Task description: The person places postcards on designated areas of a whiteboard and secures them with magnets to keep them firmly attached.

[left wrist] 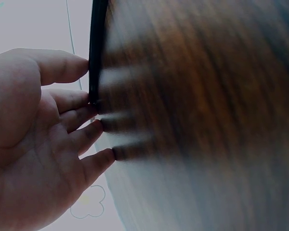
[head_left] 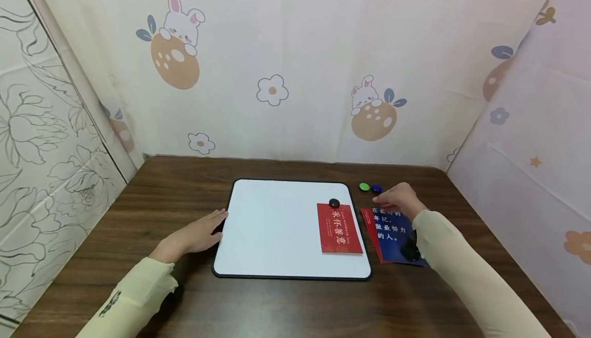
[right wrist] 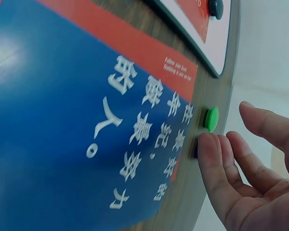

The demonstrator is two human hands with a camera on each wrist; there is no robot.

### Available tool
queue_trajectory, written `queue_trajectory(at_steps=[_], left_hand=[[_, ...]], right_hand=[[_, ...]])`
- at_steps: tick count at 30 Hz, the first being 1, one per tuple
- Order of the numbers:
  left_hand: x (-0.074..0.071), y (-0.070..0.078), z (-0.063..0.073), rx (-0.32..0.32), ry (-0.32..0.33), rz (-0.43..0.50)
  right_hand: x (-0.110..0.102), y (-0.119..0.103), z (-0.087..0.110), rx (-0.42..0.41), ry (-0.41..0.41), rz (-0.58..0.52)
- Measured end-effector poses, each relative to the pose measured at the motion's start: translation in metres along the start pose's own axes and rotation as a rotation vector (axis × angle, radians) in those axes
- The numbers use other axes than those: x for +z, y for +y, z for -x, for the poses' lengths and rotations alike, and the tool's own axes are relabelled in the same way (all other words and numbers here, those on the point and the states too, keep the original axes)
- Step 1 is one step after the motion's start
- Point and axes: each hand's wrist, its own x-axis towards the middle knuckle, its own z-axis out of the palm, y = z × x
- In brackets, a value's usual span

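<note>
A whiteboard (head_left: 272, 230) with a black frame lies on the table. My left hand (head_left: 199, 233) rests at its left side, and in the left wrist view the fingertips (left wrist: 108, 156) are at the frame and the wood. Near the board's right edge lies a red card (head_left: 340, 235) with white writing, a black magnet (head_left: 334, 203) at its top. Over the far end of a blue card (head_left: 392, 233), my right hand (head_left: 400, 198) hovers with thumb and fingers apart, holding nothing. Beyond it are a green magnet (right wrist: 212, 119) and a dark blue magnet (head_left: 376, 189), which the fingers partly hide in the right wrist view.
Under the blue card, another red card (head_left: 371, 230) shows along its left side. A dark round object (head_left: 410, 250) sits on the blue card, partly covered by the right sleeve. The wooden table (head_left: 277, 307) meets a patterned curtain (head_left: 231, 122) at the back.
</note>
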Motion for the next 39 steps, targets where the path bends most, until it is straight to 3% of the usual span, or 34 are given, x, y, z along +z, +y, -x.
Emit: queue_trajectory(at_steps=[21, 33, 39], left_hand=[[-0.002, 0.003, 0.001, -0.005, -0.007, 0.005], [-0.001, 0.002, 0.001, 0.002, -0.006, 0.001], [-0.001, 0.003, 0.001, 0.002, -0.001, 0.001]], right_hand=[[-0.033, 0.051, 0.008, 0.064, 0.092, 0.061], [-0.041, 0.066, 0.017, 0.123, 0.095, 0.077], [-0.041, 0.068, 0.023, 0.116, 0.064, 0.098]])
